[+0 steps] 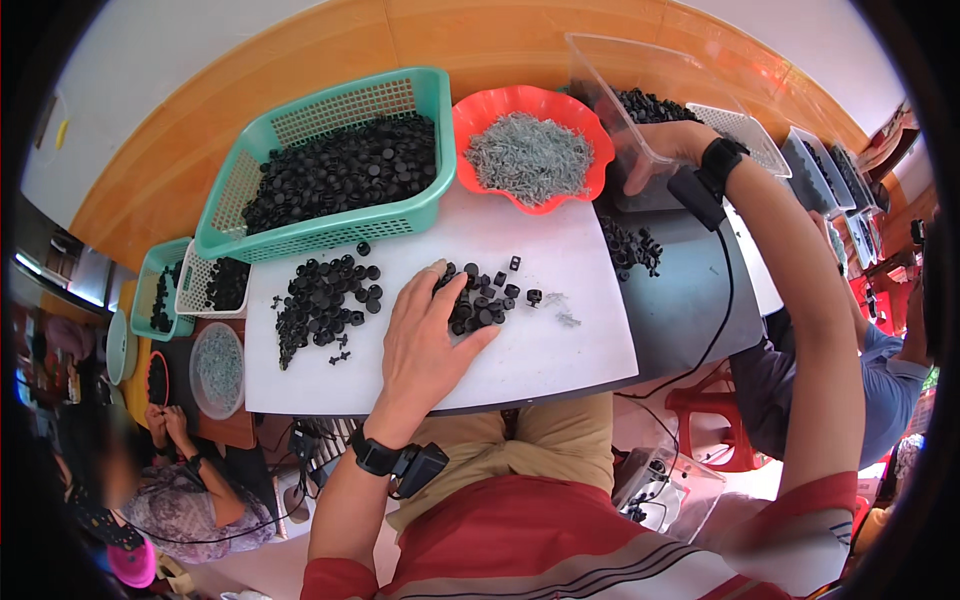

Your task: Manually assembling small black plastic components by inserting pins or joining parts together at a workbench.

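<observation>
Black parts lie either side of the left hand.

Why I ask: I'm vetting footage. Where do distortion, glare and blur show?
Head view: the front edge of the white sheet bows; head view: the floor at lower right glares nearly white; head view: a co-worker's head at lower left is smeared, while the left hand looks sharp.

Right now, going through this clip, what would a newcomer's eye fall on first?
Probably the bright red, wavy-rimmed bowl of silvery pieces at the far edge of the white board, with the big green basket of black parts just left of it. Next, the left hand, spread beside a loose black pile mid-board, and the right hand inside the clear bin right of the bowl.
</observation>
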